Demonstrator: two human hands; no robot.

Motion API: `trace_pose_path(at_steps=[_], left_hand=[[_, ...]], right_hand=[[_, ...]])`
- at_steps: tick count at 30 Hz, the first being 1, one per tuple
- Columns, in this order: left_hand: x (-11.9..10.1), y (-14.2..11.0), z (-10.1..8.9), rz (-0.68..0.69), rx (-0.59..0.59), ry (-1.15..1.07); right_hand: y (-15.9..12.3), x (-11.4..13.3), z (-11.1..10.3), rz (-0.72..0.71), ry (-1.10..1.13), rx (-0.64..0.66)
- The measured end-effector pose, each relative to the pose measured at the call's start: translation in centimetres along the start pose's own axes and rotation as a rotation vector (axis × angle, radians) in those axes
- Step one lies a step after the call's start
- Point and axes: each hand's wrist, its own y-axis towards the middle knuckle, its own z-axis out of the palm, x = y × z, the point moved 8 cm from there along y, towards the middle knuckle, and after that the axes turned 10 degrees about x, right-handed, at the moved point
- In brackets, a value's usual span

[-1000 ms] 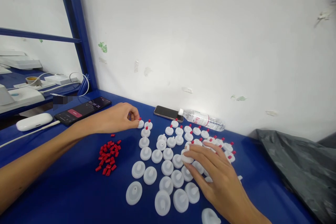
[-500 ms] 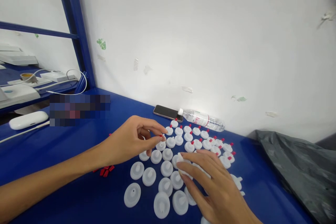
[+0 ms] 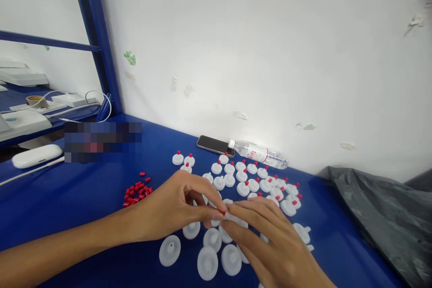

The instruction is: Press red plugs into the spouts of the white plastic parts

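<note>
My left hand [image 3: 184, 200] is closed in a pinch on a small red cap [image 3: 222, 212]. My right hand [image 3: 273, 234] grips a white spouted lid [image 3: 239, 221], mostly covered by its fingers. Cap and spout tip meet between the two hands; how far the cap is on cannot be made out. Below the hands lie several bare white lids [image 3: 207, 264], spouts up. Farther back and to the right stand several white lids with red caps on their spouts [image 3: 243, 189]. Loose red caps [image 3: 135, 192] form a small pile beyond my left forearm.
On the blue table [image 3: 84, 202], a phone [image 3: 215, 145] and a clear plastic bottle [image 3: 261, 153] lie by the wall. Dark plastic sheeting [image 3: 381, 216] covers the right side. At left are a white case [image 3: 37, 155], cables and a blue metal frame [image 3: 97, 31].
My left hand has moved right and toward me, bringing the red cap to the spout of the lid in my right hand. The pile of red caps and some capped lids behind have come into view.
</note>
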Motion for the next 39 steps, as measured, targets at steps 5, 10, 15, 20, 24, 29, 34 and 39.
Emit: trace_pose_path(at_steps=[5,10,15,20,24,29,34,39], left_hand=[[-1.0,-0.3,0.3,0.025,-0.001,0.073],[-1.3,-1.2,0.8,-0.035,0.019,0.076],[-2.0,-1.5,2.7,-0.005,0.202,0.029],[-2.8,-0.9,3.8,0.069,0.236,-0.053],[-1.7,-0.6,3.1,0.028,0.199,-0.084],[-1.4,-0.4,-0.6,0.027,-0.005,-0.104],[-1.2,-0.6,-4.0,0.014,-0.219,-0.120],[-0.6,-0.5,-5.6,-0.006,-0.297,-0.138]], right_hand=[[-0.6,-0.1,-0.3,-0.001,-0.042,-0.030],[-0.7,0.7,-1.3,-0.028,-0.046,-0.093],[-0.9,2.1,-2.2,-0.056,-0.097,-0.144],[-1.0,2.0,-1.9,-0.026,-0.108,-0.115],[-0.6,1.8,-1.9,-0.034,-0.129,-0.132],[-0.6,0.8,-2.0,0.009,-0.136,-0.132],[-1.1,-0.1,-1.3,0.009,-0.098,-0.088],[-1.5,-0.3,-0.8,-0.007,-0.098,-0.052]])
